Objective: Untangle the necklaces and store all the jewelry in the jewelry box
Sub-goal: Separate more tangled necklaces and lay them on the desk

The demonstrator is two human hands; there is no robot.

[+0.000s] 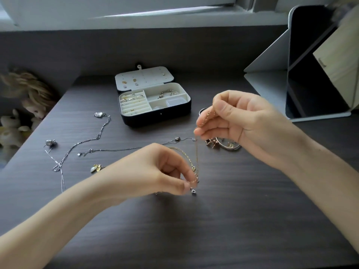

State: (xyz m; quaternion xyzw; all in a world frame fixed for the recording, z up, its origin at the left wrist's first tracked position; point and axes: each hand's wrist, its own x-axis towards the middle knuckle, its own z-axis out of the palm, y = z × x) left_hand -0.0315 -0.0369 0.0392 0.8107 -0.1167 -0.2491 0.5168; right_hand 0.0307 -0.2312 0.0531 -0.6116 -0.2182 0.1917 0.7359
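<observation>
Here, above the dark wood-grain table (194, 239), the left hand (155, 171) pinches the lower end of a thin gold chain necklace (196, 152) between thumb and fingertips. The right hand (239, 121), apart from it at 1 o'clock and held higher, pinches the bunched upper end, so the chain hangs between them. At 9 o'clock from the left hand lies a small gold-and-pearl charm (96, 168). Beyond it, at 10 o'clock, tangled silver chain necklaces (87, 140) with pendants sprawl over the table, one strand running behind the left hand. Under the right hand, partly hidden by it, sits a small clear oval dish (230, 146) of earrings. At 12 o'clock stands the open black jewelry box (155, 119), cream-lined, with rings in its left slots, bangles at back right and earrings on the lid. A grey folding stand (272, 90) rises at 2 o'clock; blurred plush toys (11, 131) sit at 9 o'clock, off the table.
</observation>
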